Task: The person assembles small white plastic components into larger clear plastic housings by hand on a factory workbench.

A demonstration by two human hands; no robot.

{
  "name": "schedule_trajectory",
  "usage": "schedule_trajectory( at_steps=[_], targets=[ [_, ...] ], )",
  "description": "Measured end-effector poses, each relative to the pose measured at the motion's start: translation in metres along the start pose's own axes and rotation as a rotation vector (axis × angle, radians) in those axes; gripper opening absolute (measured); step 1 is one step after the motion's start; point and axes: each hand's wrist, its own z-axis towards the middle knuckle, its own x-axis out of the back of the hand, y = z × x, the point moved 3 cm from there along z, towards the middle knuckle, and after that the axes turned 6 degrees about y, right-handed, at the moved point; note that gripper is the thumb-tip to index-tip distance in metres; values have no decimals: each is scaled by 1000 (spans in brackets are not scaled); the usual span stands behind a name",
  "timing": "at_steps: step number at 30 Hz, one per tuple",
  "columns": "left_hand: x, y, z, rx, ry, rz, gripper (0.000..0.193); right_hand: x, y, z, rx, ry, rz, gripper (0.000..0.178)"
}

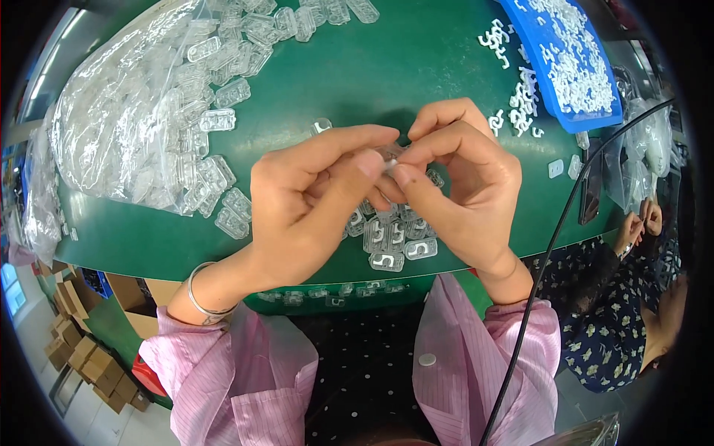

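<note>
- Left hand (297,193) pinched on a clear plastic case (388,151), right hand (470,182) narrowed on a small white piece (390,165), fingertips close together!
- Green worktop (401,67) beneath both, clear cases (387,261) clustered just under the hands.
- Bulging bag (111,126) left of the left hand; blue tray (591,122) beyond the right.
- Cardboard boxes (104,372) (quite a pile) past the left wrist; a co-worker (606,327) right of the right hand.
</note>
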Motion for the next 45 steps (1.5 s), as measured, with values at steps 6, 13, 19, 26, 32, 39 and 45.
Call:
schedule_trajectory(
  at_steps=[6,13,19,26,32,39,45],
  targets=[
    [-3,-3,-2,-114,-71,249,23,-1,0,-1,78,83,-41,16],
    [-2,-3,-1,-348,-45,442,18,-3,-4,-1,309,-6,-374,16],
    [7,17,2,-161,-192,553,13,13,-10,15,137,-400,-346,6],
    [-6,11,-2,-618,-169,1049,15,76,1,20,-61,94,-1202,21],
    [26,50,3,-664,154,1902,16,78,11,24,-88,130,-1153,12],
    [68,53,11,-614,11,1879,18,75,-4,32,-330,319,-630,6],
    [43,62,11,-738,-9,1382,26,80,5,30,-132,221,-234,10]
  ],
)
